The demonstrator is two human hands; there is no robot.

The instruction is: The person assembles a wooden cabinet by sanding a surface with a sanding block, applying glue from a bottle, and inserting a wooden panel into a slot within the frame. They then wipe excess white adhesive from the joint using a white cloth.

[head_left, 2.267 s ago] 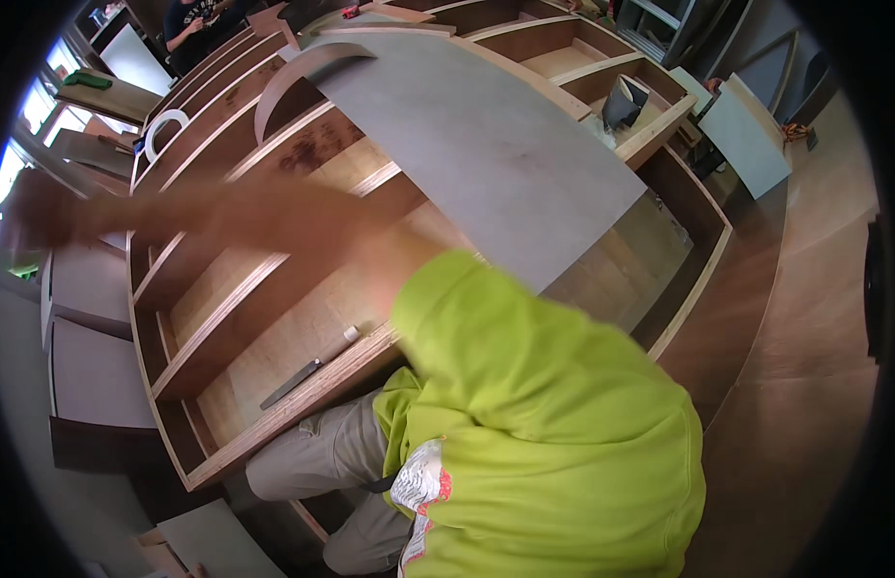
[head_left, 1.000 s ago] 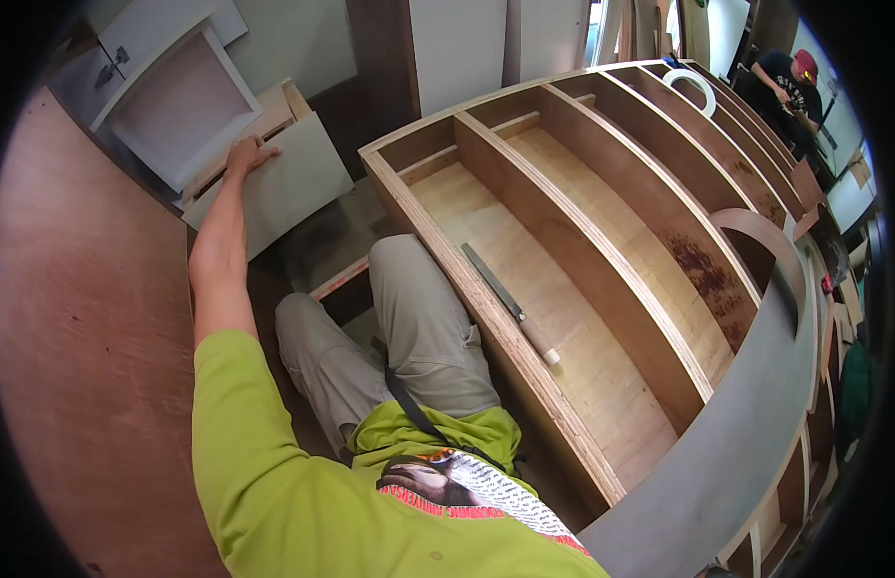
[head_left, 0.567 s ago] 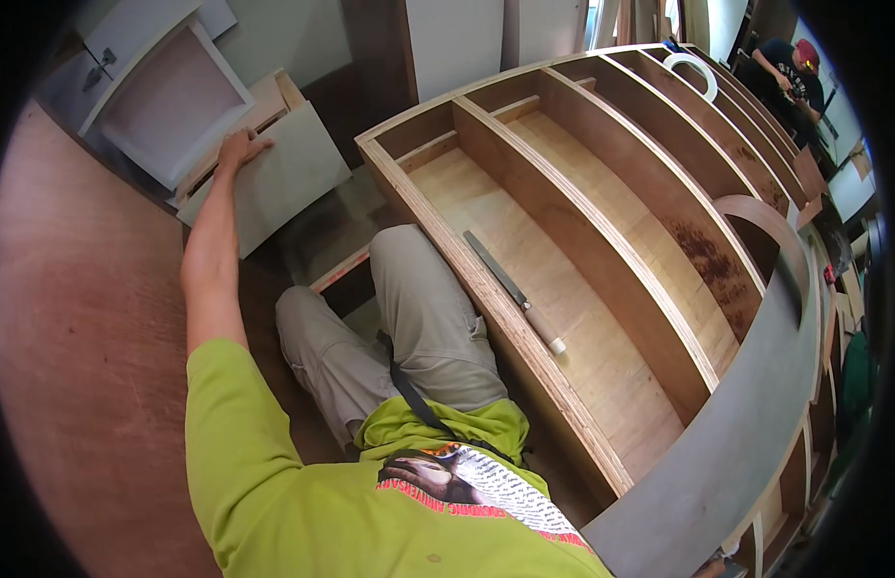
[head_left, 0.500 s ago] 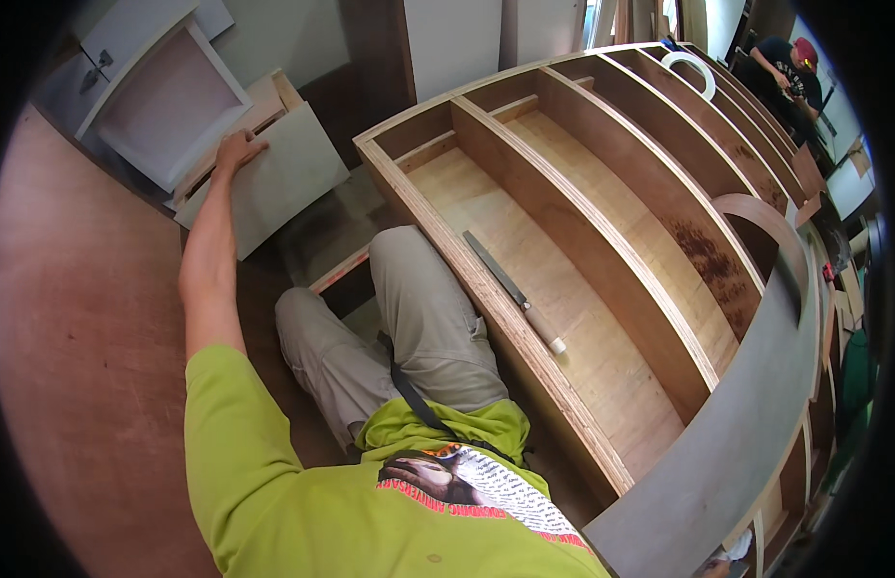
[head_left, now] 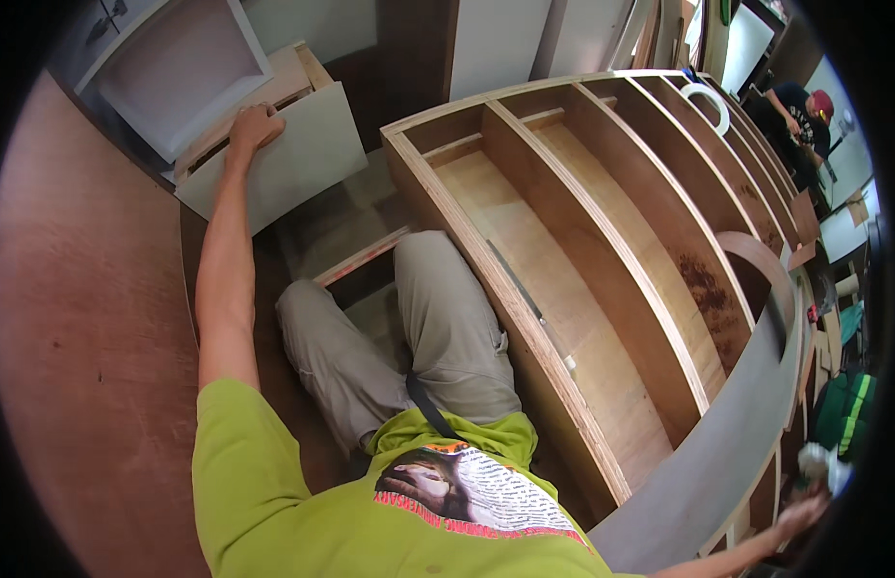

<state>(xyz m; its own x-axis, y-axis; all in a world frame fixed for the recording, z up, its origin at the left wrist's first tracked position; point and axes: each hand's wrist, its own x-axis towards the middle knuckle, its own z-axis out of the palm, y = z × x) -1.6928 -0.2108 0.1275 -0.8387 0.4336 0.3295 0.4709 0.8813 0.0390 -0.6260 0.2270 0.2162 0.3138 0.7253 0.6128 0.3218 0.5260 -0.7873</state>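
Observation:
My left hand (head_left: 258,127) reaches far forward, its fingers curled over the top edge of a wooden box with a pale front panel (head_left: 298,154). At the lower right my right hand (head_left: 802,516) is stretched out and smeared by motion. Close by it is a crumpled white thing (head_left: 819,462) that I cannot make out further. Beside my knee stands a large wooden frame (head_left: 553,371) with several long compartments. Inside its nearest compartment, partly hidden by the near wall, lies a long, narrow, dark-bladed tool (head_left: 517,281), seemingly a file.
A bent grey sheet (head_left: 693,482) lies across the frame's right end. A white ring (head_left: 710,104) rests at its far side. A reddish wooden panel (head_left: 91,318) rises on my left, with a white open box (head_left: 183,82) ahead. Another person (head_left: 799,125) works at the far right.
My right hand and forearm have come into view at the lower right. My left hand keeps its grip on the box. The view has shifted, so the near wall hides more of the tool.

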